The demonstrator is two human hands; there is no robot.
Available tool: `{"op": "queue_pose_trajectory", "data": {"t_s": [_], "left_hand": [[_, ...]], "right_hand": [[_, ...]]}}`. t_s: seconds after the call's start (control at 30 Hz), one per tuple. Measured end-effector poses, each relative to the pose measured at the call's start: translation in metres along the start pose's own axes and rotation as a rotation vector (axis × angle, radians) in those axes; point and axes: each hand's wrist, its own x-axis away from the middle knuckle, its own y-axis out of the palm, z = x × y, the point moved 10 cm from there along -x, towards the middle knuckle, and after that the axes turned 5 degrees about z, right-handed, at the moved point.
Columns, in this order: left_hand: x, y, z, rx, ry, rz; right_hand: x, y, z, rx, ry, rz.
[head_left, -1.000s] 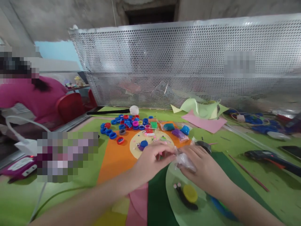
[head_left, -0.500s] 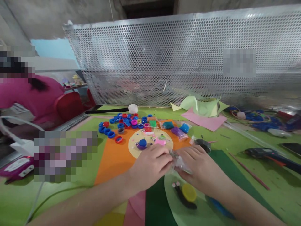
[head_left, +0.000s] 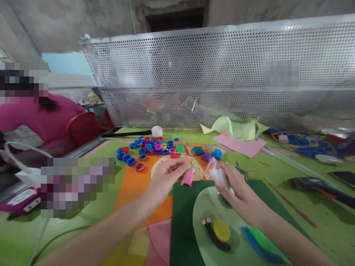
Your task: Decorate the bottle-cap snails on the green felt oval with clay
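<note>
Progress: on the near tabletop [head_left: 102, 201] we count at least two made-up figures on the pale green rounded paper [head_left: 201, 207], which lies on a dark green sheet [head_left: 181, 232]. One is a snail figure [head_left: 221, 230] with a black body, yellow shell and two pale eyes; the other, a blue-and-green figure [head_left: 262, 242], sits to its right, partly behind our right forearm. Both look finished, or nearly so, in our judgement. The cream circle [head_left: 155, 170] on the orange sheet [head_left: 126, 197] is largely covered by our left hand, so we cannot tell how much it carries.

Apparently unused stock: a heap of loose bottle caps [head_left: 141, 167] at far left of centre, plus a teal packet [head_left: 197, 150], a blue packet [head_left: 216, 153] and a purple packet [head_left: 206, 157] beyond the hands.

Pose: both forearms reach in from the near edge, hands apart, raised over the far part of the sheets. Left hand [head_left: 169, 173]: fingers bent toward the right, thumb and fingertips drawn together; the grip appears to pinch a pink packet [head_left: 189, 177] by its left side. Right hand [head_left: 235, 188]: turned inward, thumb nearest us and fingers beyond; the grip holds a crumpled clear bag [head_left: 217, 175] with whitish contents, its loose end pointing left. Bag and packet are near each other, not touching.
</note>
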Motion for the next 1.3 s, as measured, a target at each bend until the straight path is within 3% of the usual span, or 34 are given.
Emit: {"op": "queue_pose_trajectory", "data": {"t_s": [0.17,0.4,1.1,1.3], "left_hand": [[0.005,0.012,-0.022,0.159,-0.157,-0.056],[0.009,0.019,-0.025,0.234,-0.246,-0.115],[0.011,0.034,-0.033,0.217,-0.251,-0.247],[0.013,0.036,-0.033,0.206,-0.255,-0.264]], "right_hand": [[-0.005,0.001,0.016,-0.045,0.109,0.002],[-0.012,0.002,0.021,-0.058,0.09,0.045],[-0.017,-0.013,0.024,0.078,0.047,0.15],[-0.023,-0.026,0.038,0.113,0.098,0.2]]}}
